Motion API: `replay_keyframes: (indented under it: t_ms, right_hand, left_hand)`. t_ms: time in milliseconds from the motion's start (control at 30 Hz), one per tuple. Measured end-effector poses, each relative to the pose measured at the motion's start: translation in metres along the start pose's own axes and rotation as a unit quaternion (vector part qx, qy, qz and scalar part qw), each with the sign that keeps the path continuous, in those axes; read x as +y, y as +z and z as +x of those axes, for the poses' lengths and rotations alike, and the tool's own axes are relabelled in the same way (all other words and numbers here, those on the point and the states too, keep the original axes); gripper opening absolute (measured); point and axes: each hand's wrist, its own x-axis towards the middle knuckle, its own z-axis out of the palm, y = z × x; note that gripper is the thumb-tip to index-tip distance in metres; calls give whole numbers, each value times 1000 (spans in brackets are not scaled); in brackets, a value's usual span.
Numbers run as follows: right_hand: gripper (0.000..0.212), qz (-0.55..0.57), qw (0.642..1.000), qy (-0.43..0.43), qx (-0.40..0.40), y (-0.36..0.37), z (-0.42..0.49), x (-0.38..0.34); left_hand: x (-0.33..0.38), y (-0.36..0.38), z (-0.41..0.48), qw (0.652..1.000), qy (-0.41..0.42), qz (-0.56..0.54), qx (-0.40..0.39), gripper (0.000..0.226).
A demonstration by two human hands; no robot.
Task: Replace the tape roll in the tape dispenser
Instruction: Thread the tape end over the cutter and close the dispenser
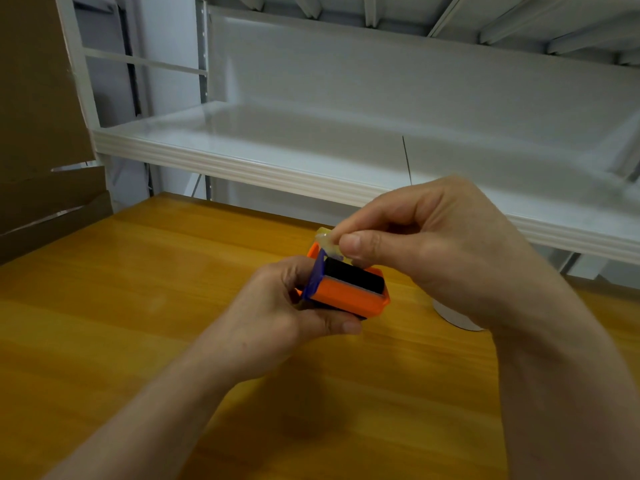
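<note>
The left hand is closed around the orange tape dispenser, holding it above the middle of the wooden worktop; the right hand pinches a clear tape end between thumb and forefinger at the dispenser's far top edge. A white object on the worktop shows partly behind the right wrist

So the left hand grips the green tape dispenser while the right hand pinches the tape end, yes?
Not quite: the head view shows the tape dispenser is orange, not green. The left hand does grip it while the right hand pinches the tape end.
</note>
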Motion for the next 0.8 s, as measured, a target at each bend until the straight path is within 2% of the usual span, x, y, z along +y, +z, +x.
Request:
replay_keyframes:
  t_ms: [233,800]
  right_hand:
    - [13,15,1000,-16,13,-6,-3,-1]
    - [14,13,999,-42,31,-8,-4,-2]
  left_hand:
    - [3,-2,0,997,2,-74,6,27]
    - [4,-2,0,997,23,-68,15,29]
